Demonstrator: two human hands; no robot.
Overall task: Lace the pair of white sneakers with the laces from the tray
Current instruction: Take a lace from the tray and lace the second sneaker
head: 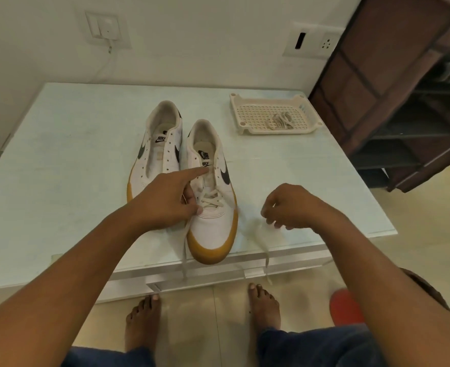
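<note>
Two white sneakers with tan soles stand on the pale table (59, 181). The far sneaker (163, 139) has no lace. The near sneaker (213, 229) has a white lace (210, 200) crossed through its lowest eyelets. My left hand (165, 197) holds this sneaker, its index finger stretched onto the tongue and its thumb by the lowest lacing. One lace end hangs over the table edge below that hand. My right hand (290, 207), right of the sneaker, pinches the other, blurred lace end. A bundled lace (279, 120) lies in the cream tray (245, 102).
The tray sits at the table's back right. A dark brown shelf rack (404, 102) stands to the right of the table. My bare feet and a red object (345, 308) are on the floor below the table's front edge. Wall sockets are behind.
</note>
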